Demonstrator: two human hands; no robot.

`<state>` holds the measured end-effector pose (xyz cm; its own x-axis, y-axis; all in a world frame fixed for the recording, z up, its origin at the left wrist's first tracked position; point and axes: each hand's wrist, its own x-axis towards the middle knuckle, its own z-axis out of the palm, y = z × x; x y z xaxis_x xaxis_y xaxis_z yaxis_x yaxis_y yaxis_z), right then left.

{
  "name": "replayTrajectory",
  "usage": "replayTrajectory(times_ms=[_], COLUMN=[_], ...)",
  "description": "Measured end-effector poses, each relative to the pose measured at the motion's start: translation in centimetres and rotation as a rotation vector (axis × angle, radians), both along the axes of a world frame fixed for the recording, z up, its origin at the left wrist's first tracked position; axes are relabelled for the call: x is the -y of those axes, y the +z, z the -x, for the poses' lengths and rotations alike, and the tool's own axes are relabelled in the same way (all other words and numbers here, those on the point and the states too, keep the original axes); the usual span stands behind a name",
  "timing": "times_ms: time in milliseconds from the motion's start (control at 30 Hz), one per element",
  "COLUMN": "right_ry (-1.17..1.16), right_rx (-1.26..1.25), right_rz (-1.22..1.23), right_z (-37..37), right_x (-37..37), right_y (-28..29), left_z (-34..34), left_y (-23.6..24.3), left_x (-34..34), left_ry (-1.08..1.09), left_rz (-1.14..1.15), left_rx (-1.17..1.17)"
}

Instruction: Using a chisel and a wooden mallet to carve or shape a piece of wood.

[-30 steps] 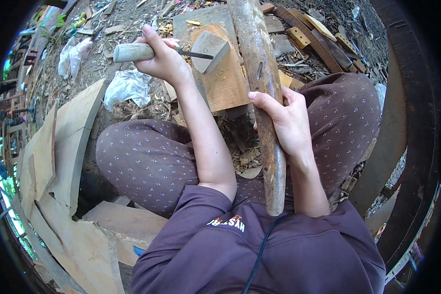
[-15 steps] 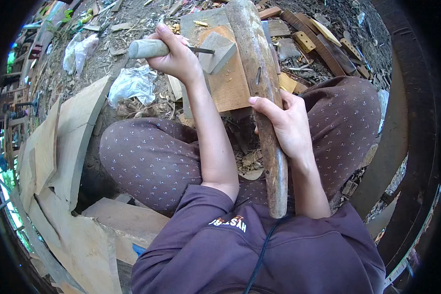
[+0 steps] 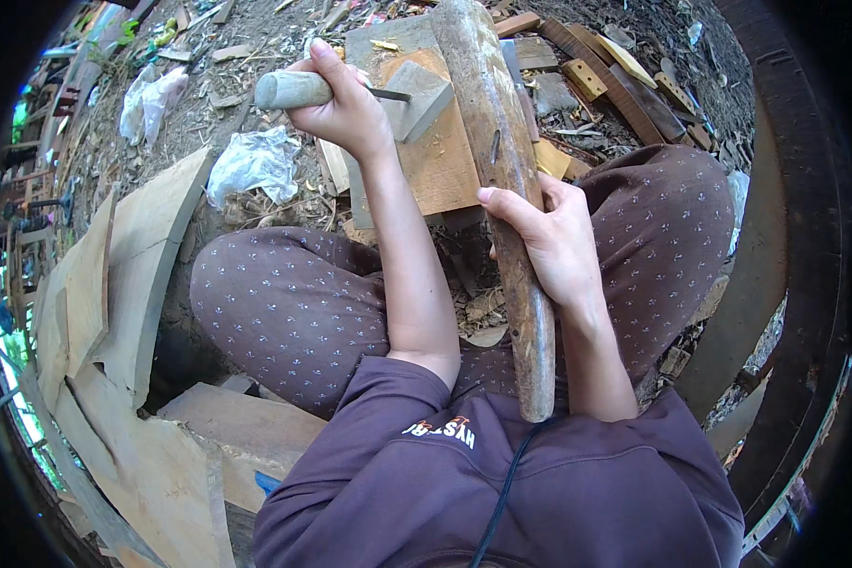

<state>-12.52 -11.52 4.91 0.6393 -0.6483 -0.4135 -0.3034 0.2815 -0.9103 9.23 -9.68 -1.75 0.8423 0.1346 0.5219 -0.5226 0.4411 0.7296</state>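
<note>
My left hand (image 3: pixel 346 109) is closed around a chisel (image 3: pixel 295 90) with a thick, pale wooden handle. Its thin dark blade runs rightward to a small grey wooden block (image 3: pixel 424 106), meeting the block's face. That block rests on a flat orange-brown board (image 3: pixel 435 175) in front of my crossed legs. In my right hand (image 3: pixel 560 237) is a long wooden club (image 3: pixel 497 123), gripped at its narrower lower part. The club's thick end points away from me, just right of the block, and its near end lies by my lap.
Split planks (image 3: pixel 151 256) lean at my left, with crumpled clear plastic bags (image 3: pixel 256 166) beyond them. Wood offcuts (image 3: pixel 615 85) lie at the far right. A dark curved beam (image 3: pixel 805 237) stands close on my right. Chips litter the ground.
The chisel handle has shifted very slightly to the right and the club's far end slightly left. Both grips are the same.
</note>
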Motion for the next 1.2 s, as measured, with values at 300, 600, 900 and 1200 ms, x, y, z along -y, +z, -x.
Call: replayTrajectory(times_ms=[300, 600, 900, 1200], right_ry=[0.020, 0.023, 0.092, 0.415], right_rx=[-0.043, -0.059, -0.036, 0.318], right_rz=[-0.010, 0.013, 0.191, -0.164], right_z=[0.1, 0.3, 1.1, 2.8], right_x=[0.0, -0.1, 0.2, -2.8], right_y=[0.3, -0.1, 2.1, 6.2], left_z=[0.3, 0.8, 1.2, 1.2], left_y=[0.4, 0.0, -1.3, -1.5], left_x=[-0.1, 0.9, 2.8, 2.2], left_ry=[-0.039, -0.043, 0.117, 0.215], left_rz=[0.011, -0.044, -0.119, -0.136], left_rx=[-0.047, 0.059, 0.083, -0.052])
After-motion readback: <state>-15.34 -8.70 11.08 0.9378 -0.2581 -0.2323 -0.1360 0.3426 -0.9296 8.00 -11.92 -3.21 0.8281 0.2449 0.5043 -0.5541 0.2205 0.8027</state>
